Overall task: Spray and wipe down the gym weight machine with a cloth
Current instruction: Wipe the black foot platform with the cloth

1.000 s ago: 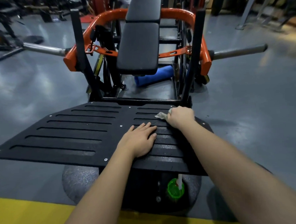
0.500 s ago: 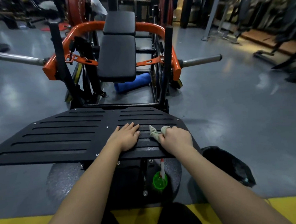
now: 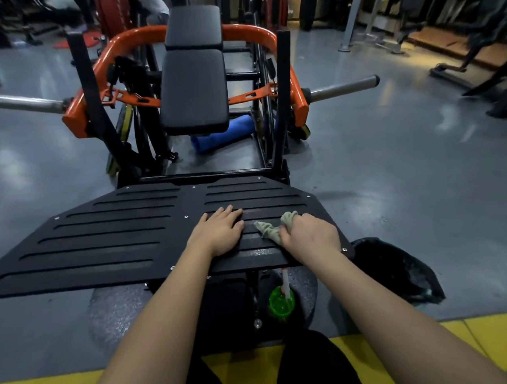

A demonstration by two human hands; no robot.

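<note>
On the footplate point(image 3: 116, 228), right hand point(image 3: 310, 237) grips the cloth point(image 3: 273, 229) in curled fingers point(image 3: 288, 236), left hand point(image 3: 219, 233) flat.

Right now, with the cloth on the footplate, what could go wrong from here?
1. The right hand holds the cloth bunched, so little fabric meets the footplate; its grooves may get skipped.
2. The left hand rests flat on the plate beside the cloth, so the patch under it could go unwiped.
3. The green bottle stands below the plate's near edge, close to the person's knees; a shift forward might tip it.
</note>
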